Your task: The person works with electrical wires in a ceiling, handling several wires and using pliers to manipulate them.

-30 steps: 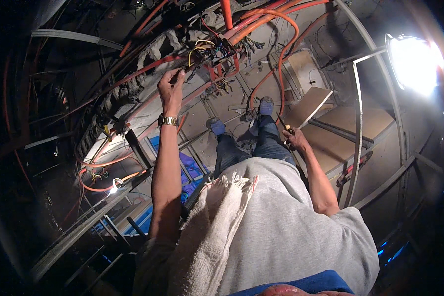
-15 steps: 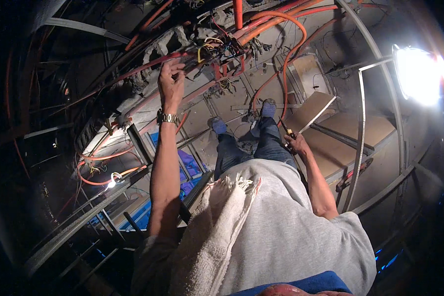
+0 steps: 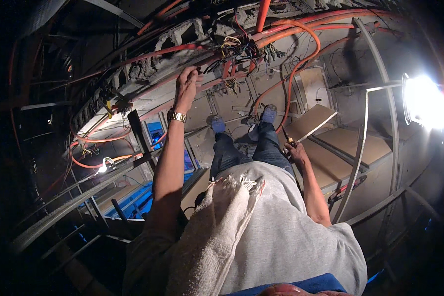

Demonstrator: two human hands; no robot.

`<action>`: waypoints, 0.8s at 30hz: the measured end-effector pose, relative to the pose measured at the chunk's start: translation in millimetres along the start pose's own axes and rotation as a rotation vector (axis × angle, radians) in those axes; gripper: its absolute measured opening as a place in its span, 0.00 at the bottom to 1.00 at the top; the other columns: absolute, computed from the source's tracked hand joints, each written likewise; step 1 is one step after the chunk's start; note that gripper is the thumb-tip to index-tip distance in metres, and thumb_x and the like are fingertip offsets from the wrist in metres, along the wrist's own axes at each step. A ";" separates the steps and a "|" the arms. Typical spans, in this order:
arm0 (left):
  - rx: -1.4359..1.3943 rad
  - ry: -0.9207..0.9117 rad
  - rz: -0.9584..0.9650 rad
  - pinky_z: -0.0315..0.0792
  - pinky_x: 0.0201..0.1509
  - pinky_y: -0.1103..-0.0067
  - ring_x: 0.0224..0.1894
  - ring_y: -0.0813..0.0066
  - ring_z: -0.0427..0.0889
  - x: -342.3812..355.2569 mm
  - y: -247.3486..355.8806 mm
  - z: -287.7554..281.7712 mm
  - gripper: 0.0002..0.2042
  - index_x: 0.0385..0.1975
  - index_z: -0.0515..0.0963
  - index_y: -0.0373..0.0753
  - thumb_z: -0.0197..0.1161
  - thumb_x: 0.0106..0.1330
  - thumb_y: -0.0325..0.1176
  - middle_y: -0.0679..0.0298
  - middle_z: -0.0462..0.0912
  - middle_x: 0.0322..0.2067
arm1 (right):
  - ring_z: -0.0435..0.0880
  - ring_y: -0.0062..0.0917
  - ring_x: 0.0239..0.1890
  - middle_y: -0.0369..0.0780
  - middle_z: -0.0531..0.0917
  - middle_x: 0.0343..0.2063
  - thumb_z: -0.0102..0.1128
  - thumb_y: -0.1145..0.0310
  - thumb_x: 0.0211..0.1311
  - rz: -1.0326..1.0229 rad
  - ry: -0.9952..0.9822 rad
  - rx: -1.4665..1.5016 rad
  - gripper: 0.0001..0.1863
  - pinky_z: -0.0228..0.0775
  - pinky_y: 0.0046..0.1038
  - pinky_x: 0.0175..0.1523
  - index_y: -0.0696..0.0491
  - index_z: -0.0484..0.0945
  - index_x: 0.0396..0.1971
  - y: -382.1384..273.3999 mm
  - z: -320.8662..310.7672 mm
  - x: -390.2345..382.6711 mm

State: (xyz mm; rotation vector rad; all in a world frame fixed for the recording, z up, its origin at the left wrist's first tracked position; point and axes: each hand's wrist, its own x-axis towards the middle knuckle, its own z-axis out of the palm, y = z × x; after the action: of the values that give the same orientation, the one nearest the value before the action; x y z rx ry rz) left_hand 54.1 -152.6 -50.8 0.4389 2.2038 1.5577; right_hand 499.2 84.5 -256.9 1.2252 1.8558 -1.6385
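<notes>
My left hand (image 3: 186,85) is raised beside a long red conduit (image 3: 155,88), just below a bundle of loose wires (image 3: 237,47). Its fingers are loosely bent and apart; I see nothing held in them, and whether they touch the conduit I cannot tell. Down by my right thigh, my right hand (image 3: 297,153) is closed round the yellow-and-black handle of a slim tool, which looks like a screwdriver (image 3: 289,141). Its thin dark shaft points up and away from me.
A bright work lamp (image 3: 424,101) glares at the right, beside bent metal framing strips (image 3: 364,148). Brown boards (image 3: 325,160) lie right of my legs. An orange corrugated hose (image 3: 301,66) loops down ahead. Metal channels (image 3: 84,197) cross at the left, near a smaller light (image 3: 103,166).
The view has shifted, so the wires and lamp sit differently in the picture. My left hand has moved slightly right and down in it. My right hand keeps its hold on the tool.
</notes>
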 end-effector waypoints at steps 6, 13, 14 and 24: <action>-0.068 -0.051 -0.027 0.75 0.46 0.78 0.42 0.75 0.82 -5.1 14.7 17.0 0.18 0.49 0.78 0.36 0.60 0.73 0.45 0.62 0.86 0.40 | 0.80 0.26 0.26 0.40 0.83 0.25 0.64 0.55 0.64 0.028 0.018 0.061 0.19 0.73 0.32 0.31 0.58 0.81 0.41 -8.8 -1.5 -10.6; 0.302 0.045 0.140 0.73 0.44 0.77 0.38 0.75 0.80 7.7 18.0 15.6 0.21 0.44 0.80 0.33 0.62 0.71 0.48 0.63 0.84 0.36 | 0.79 0.22 0.24 0.38 0.81 0.24 0.62 0.54 0.67 0.017 -0.042 0.021 0.19 0.71 0.30 0.25 0.57 0.76 0.39 -31.5 -1.7 -17.7; 0.334 0.076 0.200 0.73 0.43 0.77 0.37 0.75 0.80 8.5 27.8 22.8 0.22 0.44 0.80 0.32 0.61 0.71 0.49 0.62 0.83 0.35 | 0.79 0.23 0.24 0.38 0.81 0.25 0.62 0.54 0.67 -0.033 -0.043 0.019 0.19 0.71 0.31 0.25 0.57 0.76 0.39 -24.3 -1.4 -14.4; 0.823 0.144 0.623 0.64 0.60 0.55 0.51 0.46 0.76 -5.6 54.1 62.6 0.18 0.45 0.77 0.31 0.58 0.71 0.43 0.46 0.81 0.43 | 0.79 0.28 0.25 0.41 0.83 0.28 0.62 0.56 0.65 -0.193 0.019 0.032 0.21 0.72 0.35 0.31 0.60 0.79 0.44 -15.3 7.7 -4.6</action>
State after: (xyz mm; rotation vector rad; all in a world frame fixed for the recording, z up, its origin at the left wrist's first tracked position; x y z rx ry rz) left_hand 91.2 -86.3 -17.4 1.3916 2.9395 0.8254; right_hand 487.5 76.6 -246.1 1.1073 2.0212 -1.7679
